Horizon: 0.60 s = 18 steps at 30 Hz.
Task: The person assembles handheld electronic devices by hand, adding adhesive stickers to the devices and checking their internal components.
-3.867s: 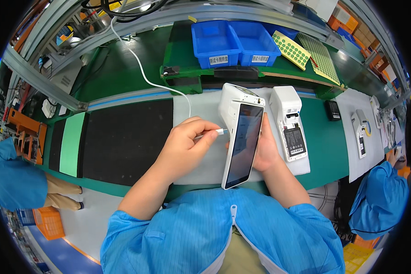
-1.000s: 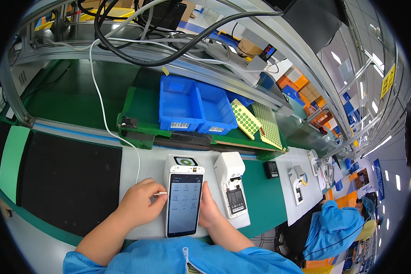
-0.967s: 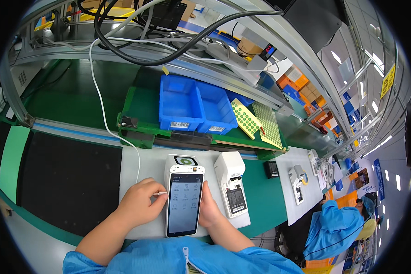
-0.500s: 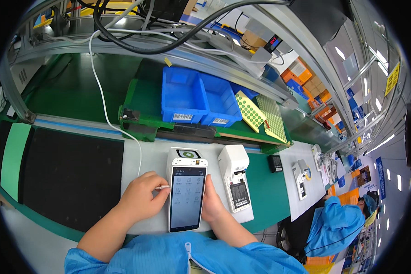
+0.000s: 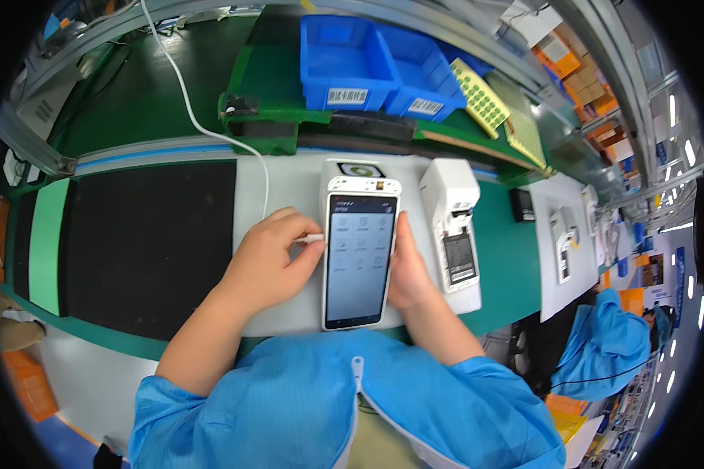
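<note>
A white handheld payment terminal (image 5: 358, 273) stands in front of me, its lit screen showing a grid of icons. My right hand (image 5: 409, 270) grips its right edge, the fingers partly hidden behind it. With thumb and forefinger, my left hand (image 5: 267, 254) pinches a white cable plug (image 5: 311, 238) at the terminal's left side. Whether the plug is fully seated there cannot be made out. From behind that hand a white cable (image 5: 266, 178) runs up and away. A second white terminal (image 5: 450, 223) lies to the right, its battery bay uncovered and a black battery (image 5: 460, 258) inside.
Two blue bins (image 5: 344, 66) sit on a green shelf beyond the mat, beside yellow perforated trays (image 5: 481, 98). A black pad (image 5: 152, 242) covers the left bench. At right are a small black block (image 5: 522, 205), more white devices (image 5: 562, 234) and a person in blue (image 5: 606, 344).
The view has tilted downward, so the bench sits higher in the picture. Both hands keep their hold on the terminal and the plug.
</note>
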Available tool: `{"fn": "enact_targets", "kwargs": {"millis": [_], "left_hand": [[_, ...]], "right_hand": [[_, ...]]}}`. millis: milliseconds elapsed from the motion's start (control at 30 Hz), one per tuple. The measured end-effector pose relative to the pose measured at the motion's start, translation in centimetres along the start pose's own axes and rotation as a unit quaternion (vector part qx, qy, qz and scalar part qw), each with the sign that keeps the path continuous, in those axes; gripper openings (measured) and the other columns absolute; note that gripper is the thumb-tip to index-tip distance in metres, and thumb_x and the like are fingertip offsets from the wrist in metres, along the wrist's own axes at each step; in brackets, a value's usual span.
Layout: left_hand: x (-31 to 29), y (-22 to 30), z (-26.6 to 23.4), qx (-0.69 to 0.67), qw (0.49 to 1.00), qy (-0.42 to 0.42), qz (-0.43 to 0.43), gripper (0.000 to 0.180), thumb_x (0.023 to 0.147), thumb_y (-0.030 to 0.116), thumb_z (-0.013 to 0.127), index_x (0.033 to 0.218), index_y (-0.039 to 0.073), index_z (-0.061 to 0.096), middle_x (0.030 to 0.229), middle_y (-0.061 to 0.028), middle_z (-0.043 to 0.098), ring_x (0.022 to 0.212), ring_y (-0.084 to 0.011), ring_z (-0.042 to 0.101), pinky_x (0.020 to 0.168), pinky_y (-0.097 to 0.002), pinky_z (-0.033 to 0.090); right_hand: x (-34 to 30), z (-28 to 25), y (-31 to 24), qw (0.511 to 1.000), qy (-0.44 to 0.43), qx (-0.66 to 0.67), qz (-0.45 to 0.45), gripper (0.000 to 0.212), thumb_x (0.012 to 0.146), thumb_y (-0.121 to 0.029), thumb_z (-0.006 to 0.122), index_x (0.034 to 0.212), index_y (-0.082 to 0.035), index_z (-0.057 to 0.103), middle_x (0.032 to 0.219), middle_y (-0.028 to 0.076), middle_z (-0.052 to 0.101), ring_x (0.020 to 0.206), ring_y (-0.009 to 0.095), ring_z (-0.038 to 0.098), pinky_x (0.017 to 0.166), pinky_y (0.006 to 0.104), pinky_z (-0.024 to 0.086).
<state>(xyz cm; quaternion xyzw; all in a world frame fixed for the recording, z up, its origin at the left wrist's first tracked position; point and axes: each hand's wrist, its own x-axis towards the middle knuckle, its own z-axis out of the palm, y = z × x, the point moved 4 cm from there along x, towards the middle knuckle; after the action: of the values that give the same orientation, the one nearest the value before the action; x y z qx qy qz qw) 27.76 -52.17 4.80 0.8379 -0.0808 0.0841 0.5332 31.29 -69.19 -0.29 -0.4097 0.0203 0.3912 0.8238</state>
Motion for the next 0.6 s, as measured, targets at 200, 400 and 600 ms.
{"fn": "enact_targets", "kwargs": {"millis": [200, 400, 600], "left_hand": [[0.35, -0.37, 0.28, 0.005, 1.000, -0.017, -0.005, 0.008, 0.077, 0.006, 0.061, 0.084, 0.001, 0.060, 0.074, -0.0049, 0.050, 0.057, -0.0112, 0.041, 0.052, -0.0245, 0.034], [0.44, -0.11, 0.56, 0.016, 0.998, -0.035, -0.056, 0.009, 0.078, 0.009, 0.061, 0.084, 0.002, 0.060, 0.075, -0.0069, 0.054, 0.060, -0.0152, 0.049, 0.054, -0.0260, 0.039], [0.17, -0.47, 0.43, 0.013, 0.998, -0.029, -0.054, 0.009, 0.078, 0.007, 0.061, 0.085, 0.001, 0.060, 0.077, -0.0064, 0.055, 0.060, -0.0121, 0.049, 0.052, -0.0243, 0.037]], "right_hand": [[0.10, 0.04, -0.21, 0.999, 0.030, -0.036, -0.001, 0.065, 0.095, -0.054, 0.012, 0.131, -0.009, 0.041, 0.122, 0.011, 0.054, 0.111, 0.022, 0.054, 0.091, 0.0375, 0.047], [0.09, 0.16, -0.37, 0.999, 0.003, -0.037, -0.025, 0.065, 0.095, -0.054, 0.013, 0.131, -0.010, 0.041, 0.122, 0.010, 0.054, 0.111, 0.022, 0.054, 0.092, 0.0381, 0.047], [0.07, 0.55, -0.46, 0.999, -0.004, -0.033, -0.015, 0.064, 0.095, -0.054, 0.012, 0.132, -0.010, 0.041, 0.124, 0.010, 0.053, 0.112, 0.022, 0.054, 0.093, 0.0379, 0.046]]}}
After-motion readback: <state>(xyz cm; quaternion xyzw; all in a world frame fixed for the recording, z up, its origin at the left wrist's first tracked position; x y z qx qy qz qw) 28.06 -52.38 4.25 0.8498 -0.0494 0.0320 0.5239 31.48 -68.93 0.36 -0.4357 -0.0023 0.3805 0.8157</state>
